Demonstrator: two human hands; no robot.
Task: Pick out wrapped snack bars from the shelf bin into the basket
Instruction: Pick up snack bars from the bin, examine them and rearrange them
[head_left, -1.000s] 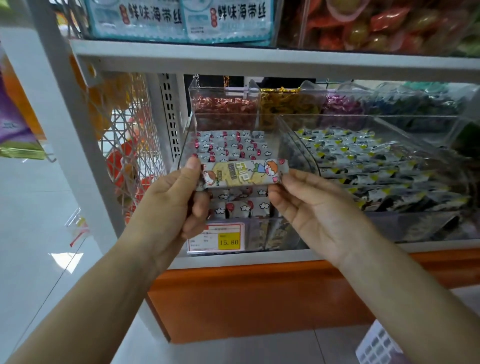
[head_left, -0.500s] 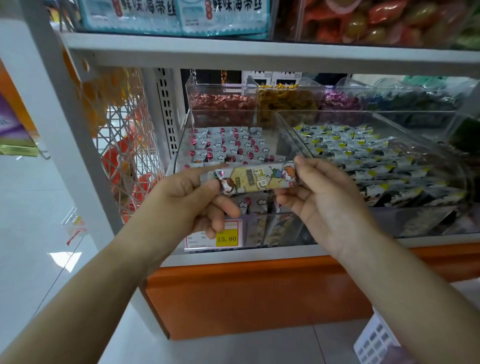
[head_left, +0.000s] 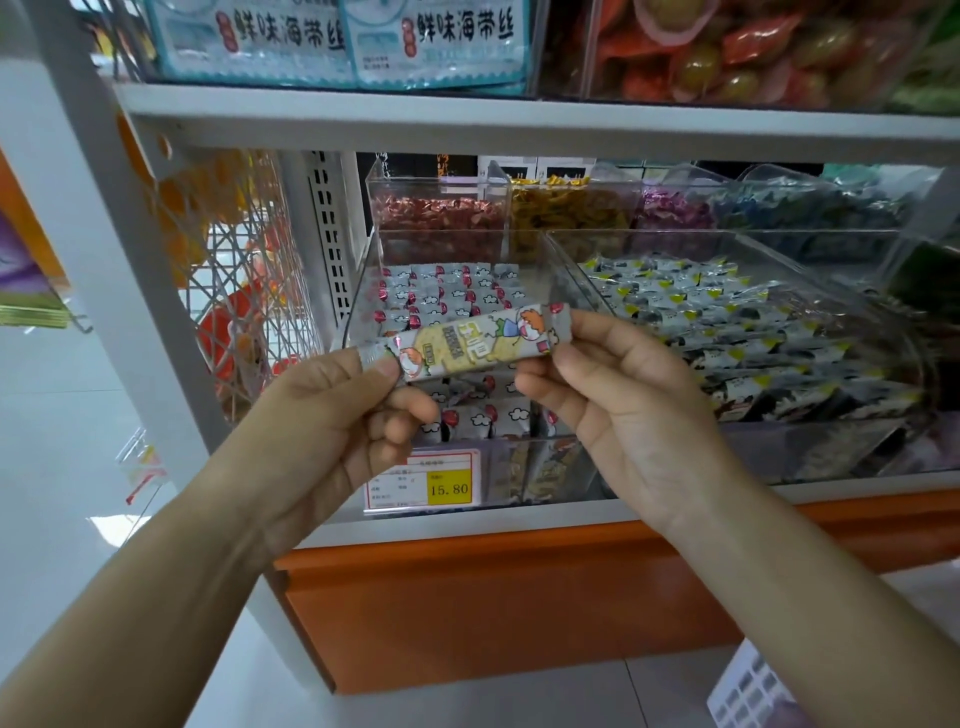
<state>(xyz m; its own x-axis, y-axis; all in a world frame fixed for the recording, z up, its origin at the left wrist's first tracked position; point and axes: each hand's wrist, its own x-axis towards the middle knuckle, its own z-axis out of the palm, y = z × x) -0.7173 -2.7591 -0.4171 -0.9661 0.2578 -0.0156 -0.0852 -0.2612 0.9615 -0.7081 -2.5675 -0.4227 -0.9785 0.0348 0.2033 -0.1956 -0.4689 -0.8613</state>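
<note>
The left hand (head_left: 332, 410) is pinching the left end of a wrapped snack bar (head_left: 472, 345) between thumb and forefinger, its other fingers curling loosely below; the right hand (head_left: 623, 410) is pinching the opposite end in the same way; between them the bar is lying nearly level, its right end tilting up toward 2 o'clock, its cartoon-printed face turning to the camera.

The bar is hanging in the air just in front of a clear shelf bin (head_left: 358, 296), clear of its contents; inside the bin, small wrapped bars (head_left: 447, 291) with red and white print are lying in rows; on the bin's front wall, at 6 o'clock from the held bar, a price label (head_left: 423, 483) is showing 15.80.

At 3 o'clock a neighbouring clear bin (head_left: 623, 239) is holding packets (head_left: 727, 322) in black, white and yellow; behind, at 12 o'clock, smaller tubs of sweets (head_left: 441, 213) are standing in a row under the upper shelf (head_left: 519, 124); at 9 o'clock a white wire rack (head_left: 234, 260) is hanging on the shelf's end.

A corner of the white basket (head_left: 748, 696) is showing at 5 o'clock, low on the floor and well apart from both hands; the orange plinth (head_left: 493, 597) is running beneath the shelf.
</note>
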